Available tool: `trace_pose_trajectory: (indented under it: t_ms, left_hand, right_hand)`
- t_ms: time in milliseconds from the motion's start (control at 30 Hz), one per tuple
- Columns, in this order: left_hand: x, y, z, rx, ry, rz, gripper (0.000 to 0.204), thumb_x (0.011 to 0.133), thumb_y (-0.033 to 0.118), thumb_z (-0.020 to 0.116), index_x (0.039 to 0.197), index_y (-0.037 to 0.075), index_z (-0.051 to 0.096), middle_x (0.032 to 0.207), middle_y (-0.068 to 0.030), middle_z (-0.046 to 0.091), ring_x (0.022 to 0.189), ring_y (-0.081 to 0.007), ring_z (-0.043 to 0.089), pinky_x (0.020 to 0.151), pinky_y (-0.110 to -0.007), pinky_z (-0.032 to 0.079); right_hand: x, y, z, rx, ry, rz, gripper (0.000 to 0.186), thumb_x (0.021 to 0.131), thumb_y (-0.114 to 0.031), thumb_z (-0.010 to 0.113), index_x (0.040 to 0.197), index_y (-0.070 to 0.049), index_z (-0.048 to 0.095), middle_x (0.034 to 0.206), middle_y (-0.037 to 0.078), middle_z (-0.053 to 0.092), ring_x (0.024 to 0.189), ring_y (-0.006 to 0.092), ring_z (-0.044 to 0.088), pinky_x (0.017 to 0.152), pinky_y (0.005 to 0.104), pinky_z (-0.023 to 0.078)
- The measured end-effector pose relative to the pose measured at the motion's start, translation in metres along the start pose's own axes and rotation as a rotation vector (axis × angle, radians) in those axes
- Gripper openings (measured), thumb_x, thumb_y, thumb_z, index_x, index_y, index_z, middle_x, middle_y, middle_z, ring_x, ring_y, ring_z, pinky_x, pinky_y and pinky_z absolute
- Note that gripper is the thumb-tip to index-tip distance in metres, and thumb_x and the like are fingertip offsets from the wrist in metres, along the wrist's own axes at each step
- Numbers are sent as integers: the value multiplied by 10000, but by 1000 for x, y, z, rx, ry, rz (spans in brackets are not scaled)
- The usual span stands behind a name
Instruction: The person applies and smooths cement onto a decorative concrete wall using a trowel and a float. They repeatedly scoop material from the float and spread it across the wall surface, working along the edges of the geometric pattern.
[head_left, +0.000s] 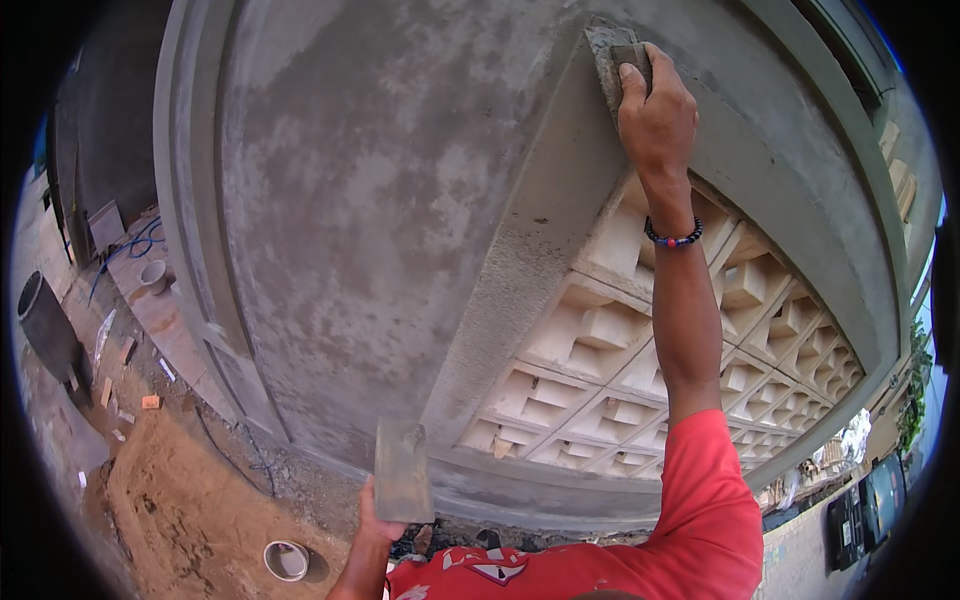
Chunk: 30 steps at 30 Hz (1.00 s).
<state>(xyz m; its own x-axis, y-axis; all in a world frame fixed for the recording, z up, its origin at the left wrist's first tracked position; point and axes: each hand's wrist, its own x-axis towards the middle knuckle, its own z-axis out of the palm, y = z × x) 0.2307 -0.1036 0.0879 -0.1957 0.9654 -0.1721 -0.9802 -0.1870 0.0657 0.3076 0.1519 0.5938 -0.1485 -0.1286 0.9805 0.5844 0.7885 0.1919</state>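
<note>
Red of sleeve (702, 480), holding float (603, 62) against grey plaster (565, 165) in curled right hand (660, 118), gripping rectangular plate (403, 475) in half-hidden left hand (376, 518).

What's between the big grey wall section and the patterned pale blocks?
Head view: a grey band, smoother up top and grainier lower down. The right hand holds a flat tool at the band's upper end.

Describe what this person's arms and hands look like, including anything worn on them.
The right hand and left hand are both without gloves. A short, plain red sleeve covers the upper right arm, and a bracelet of dark and blue beads with a red one circles the right wrist. The left sleeve can't be made out.
</note>
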Motion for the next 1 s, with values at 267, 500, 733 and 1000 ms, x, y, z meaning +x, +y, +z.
trace_pose_trajectory:
  t_ms: [267,500,733,1000]
  left_hand:
    - [-8,-4,-3,28,34,50,483,911,406,388,1211,69,560,1144,-102,619,1053,-270,596,920,-427,472]
    - [-3,-2,-9,17,-53,42,472,913,399,405,1210,66,558,1146,-102,619,1049,-264,596,922,-421,469]
    - [6,-16,-22,-4,3,28,545,922,481,372,1263,84,526,1194,-96,601,1082,-280,578,945,-441,447]
    - [-2,-9,-14,54,9,44,524,876,455,452,1241,90,546,1183,-102,601,1089,-268,577,938,-434,458]
  right_hand:
    - [-12,16,-35,255,-219,-147,316,875,-160,589,1141,10,585,1022,194,646,927,349,621,830,373,484]
    - [58,42,-38,52,-177,-329,315,906,-194,587,1205,-93,600,1033,135,662,908,265,631,831,330,481]
    - [13,23,-23,-96,-363,-457,326,874,-162,592,1196,-119,566,961,64,610,887,268,546,789,372,472]
    - [29,28,-44,92,-241,-433,291,878,-153,588,1162,-88,585,933,86,615,873,277,559,780,382,467]
